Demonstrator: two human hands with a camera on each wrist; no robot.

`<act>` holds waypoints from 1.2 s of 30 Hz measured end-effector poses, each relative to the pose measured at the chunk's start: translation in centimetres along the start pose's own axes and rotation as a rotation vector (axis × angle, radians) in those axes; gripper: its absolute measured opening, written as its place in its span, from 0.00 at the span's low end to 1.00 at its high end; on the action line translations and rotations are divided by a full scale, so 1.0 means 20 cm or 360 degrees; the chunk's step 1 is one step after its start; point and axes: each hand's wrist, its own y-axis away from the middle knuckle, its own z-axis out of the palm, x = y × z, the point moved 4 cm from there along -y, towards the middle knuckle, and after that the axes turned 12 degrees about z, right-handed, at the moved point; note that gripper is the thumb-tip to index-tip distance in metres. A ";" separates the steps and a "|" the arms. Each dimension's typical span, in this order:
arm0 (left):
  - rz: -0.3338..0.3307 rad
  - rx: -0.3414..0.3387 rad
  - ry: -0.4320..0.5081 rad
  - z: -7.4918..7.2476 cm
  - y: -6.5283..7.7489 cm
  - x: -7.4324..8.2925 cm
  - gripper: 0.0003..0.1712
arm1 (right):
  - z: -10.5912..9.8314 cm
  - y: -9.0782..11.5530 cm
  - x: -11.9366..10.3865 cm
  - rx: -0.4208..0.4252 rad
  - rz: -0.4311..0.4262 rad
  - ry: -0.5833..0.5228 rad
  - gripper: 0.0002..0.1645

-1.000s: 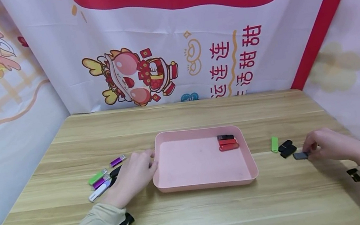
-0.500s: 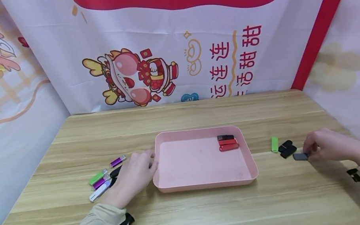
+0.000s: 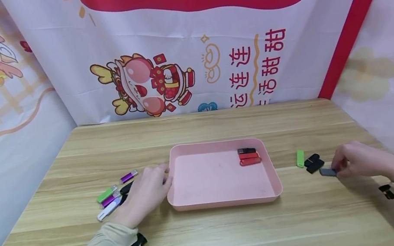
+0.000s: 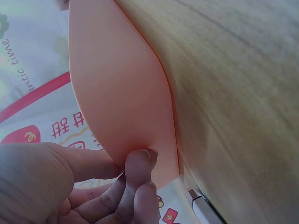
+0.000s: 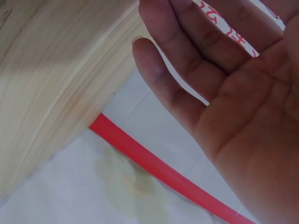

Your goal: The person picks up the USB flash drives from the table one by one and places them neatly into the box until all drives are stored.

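Observation:
My left hand is at the left wall of the pink tray. In the left wrist view its thumb and curled fingers pinch the wall near the rim. To the right of the tray, my right hand holds the end of a grey USB stick between thumb and fingers, low over the table. The right wrist view shows the palm and bent fingers, with the stick out of sight. A green USB stick and two black USB sticks lie just left of the grey one.
Inside the tray at its right end lie a black USB stick and two red ones. Left of the tray, several sticks lie loosely, among them a green one, a purple one and a white one. A printed cloth hangs behind the table.
The grey USB stick has turned slightly and slid a little to the left at my right fingertips. My left hand and the tray stay where they were.

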 end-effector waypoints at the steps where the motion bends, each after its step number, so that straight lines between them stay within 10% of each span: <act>1: 0.0004 0.0004 -0.0004 0.00 0.00 0.00 0.09 | 0.00 0.00 0.00 -0.0004 0.0001 -0.0001 0.10; 36: 0.0015 0.0019 0.0009 0.00 0.00 0.00 0.10 | -0.04 0.01 -0.06 0.0056 -0.0069 -0.0029 0.09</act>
